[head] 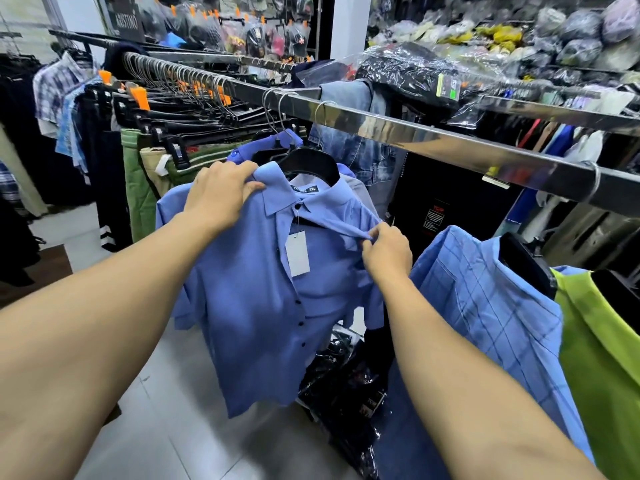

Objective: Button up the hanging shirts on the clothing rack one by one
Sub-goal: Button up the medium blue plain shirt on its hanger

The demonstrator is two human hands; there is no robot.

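A plain blue short-sleeved shirt (249, 306) with dark buttons hangs on a black hanger (308, 162) from the chrome rail (433, 140). Its lower buttons look fastened, and the front gapes open near the collar, where a white tag (297, 252) dangles. My left hand (221, 194) grips the left side of the collar at the shoulder. My right hand (386, 251) pinches a fold of fabric on the shirt's right shoulder. More blue shirts hang just behind this one.
A blue checked shirt (491, 306) and a lime green garment (602, 368) hang to the right. Green and beige trousers (138, 188) on clip hangers crowd the left. Plastic-wrapped clothes (412, 71) lie on the rail top, and dark packed items (346, 382) sit on the floor below.
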